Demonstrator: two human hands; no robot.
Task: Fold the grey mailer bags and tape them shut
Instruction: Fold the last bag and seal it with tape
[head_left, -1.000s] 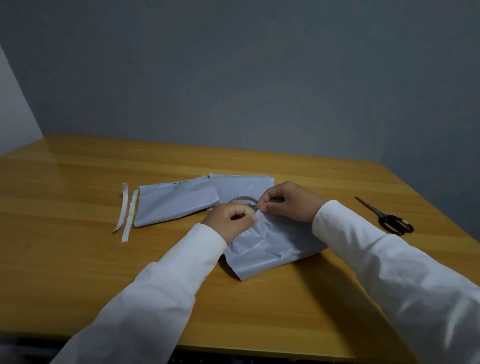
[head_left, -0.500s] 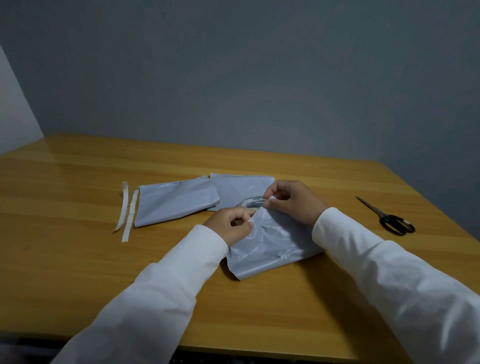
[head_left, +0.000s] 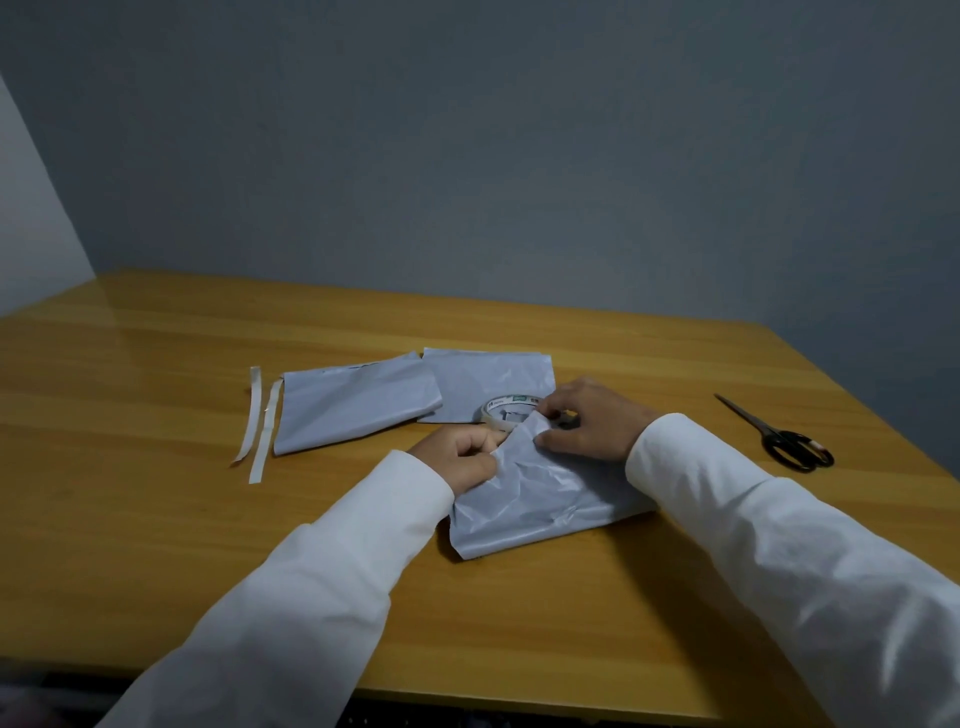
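A crumpled grey mailer bag (head_left: 540, 499) lies on the wooden table (head_left: 156, 519) in front of me. My left hand (head_left: 462, 457) pinches its far left edge, fingers curled. My right hand (head_left: 592, 421) pinches the bag's far edge beside it, lifting a small peak of plastic. Just behind that peak sits a roll of tape (head_left: 506, 410), partly hidden. Two other grey mailer bags lie flat further back: a folded one (head_left: 353, 402) on the left and one (head_left: 483, 374) under the tape roll.
Two peeled white strips (head_left: 260, 426) lie left of the folded bag. Black-handled scissors (head_left: 779, 436) rest near the table's right edge. A grey wall stands behind the table.
Both hands stayed on the near bag's far edge and drew slightly apart. The edge is raised into a peak, and the tape roll behind it shows more.
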